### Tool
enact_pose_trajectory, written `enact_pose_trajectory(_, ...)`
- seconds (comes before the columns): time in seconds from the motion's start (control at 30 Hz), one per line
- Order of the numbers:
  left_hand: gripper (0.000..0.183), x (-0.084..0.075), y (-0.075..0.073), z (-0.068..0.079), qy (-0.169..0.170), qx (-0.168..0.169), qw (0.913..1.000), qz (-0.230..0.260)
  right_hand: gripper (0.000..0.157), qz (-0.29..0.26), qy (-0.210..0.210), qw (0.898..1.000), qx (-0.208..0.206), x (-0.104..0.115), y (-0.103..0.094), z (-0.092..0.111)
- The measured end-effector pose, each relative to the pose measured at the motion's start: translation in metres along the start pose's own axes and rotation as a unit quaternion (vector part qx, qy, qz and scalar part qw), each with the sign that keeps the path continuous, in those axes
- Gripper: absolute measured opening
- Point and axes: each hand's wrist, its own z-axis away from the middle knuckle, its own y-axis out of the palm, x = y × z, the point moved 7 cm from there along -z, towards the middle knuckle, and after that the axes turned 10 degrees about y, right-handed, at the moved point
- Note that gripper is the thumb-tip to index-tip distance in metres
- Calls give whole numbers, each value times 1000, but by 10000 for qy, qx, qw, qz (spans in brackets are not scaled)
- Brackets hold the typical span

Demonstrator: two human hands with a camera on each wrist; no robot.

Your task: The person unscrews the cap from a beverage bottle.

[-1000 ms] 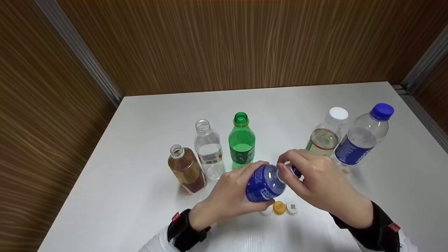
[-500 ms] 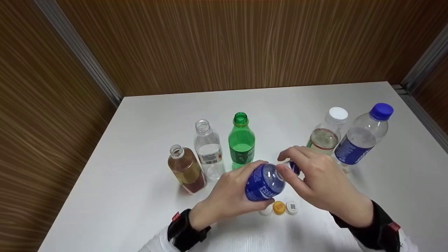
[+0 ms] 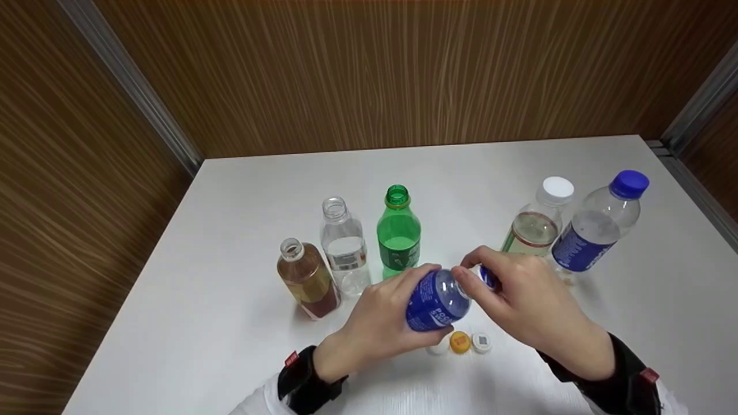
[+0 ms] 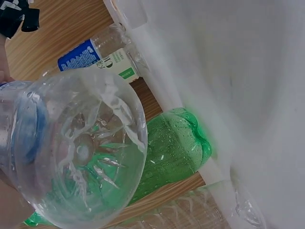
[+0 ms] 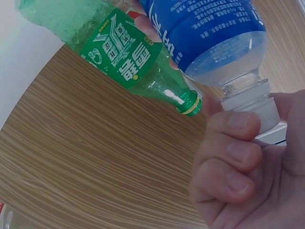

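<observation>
My left hand [image 3: 383, 317] grips a clear bottle with a blue label [image 3: 426, 305], held tilted with its neck toward the right. My right hand [image 3: 524, 294] pinches its cap [image 5: 267, 114] between thumb and curled fingers. White sides show on the cap in the right wrist view, and a bit of blue shows at its top in the head view. In the left wrist view the bottle's ribbed clear base [image 4: 83, 152] faces the camera. Below the hands lie an orange cap [image 3: 460, 342] and a white cap [image 3: 481, 342], with another white cap [image 3: 438, 347] partly hidden by the left hand.
Behind the left hand stand three uncapped bottles: brown [image 3: 308, 279], clear [image 3: 346, 253] and green [image 3: 398, 233]. Two capped bottles stand at the right, one with a white cap [image 3: 557, 190], the other with a blue cap [image 3: 629, 183]. Wood-grain panels [image 3: 369, 75] border the white table [image 3: 277, 184].
The right hand's fingers and thumb have shifted slightly around the cap, and its wrist has turned a little. The left hand and the tilted bottle stay nearly in place.
</observation>
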Motion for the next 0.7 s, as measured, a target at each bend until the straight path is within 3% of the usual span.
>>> enact_pose_trajectory(0.13,83,0,1,0,-4,52,10000,-17,7,49,-34,10000,34,0,0,0)
enact_pose_trajectory(0.3,83,2,1,0,-113,128,9995,262,5,-26,-407,9992,-54,4,0,0)
enact_pose_trajectory(0.57,81,5,1,1,-334,382,9924,1118,5,-145,-1742,9838,-396,10,-5,3)
enact_pose_trajectory(0.7,82,5,1,0,-314,412,9906,1267,17,-75,-2147,9754,-486,11,-6,4)
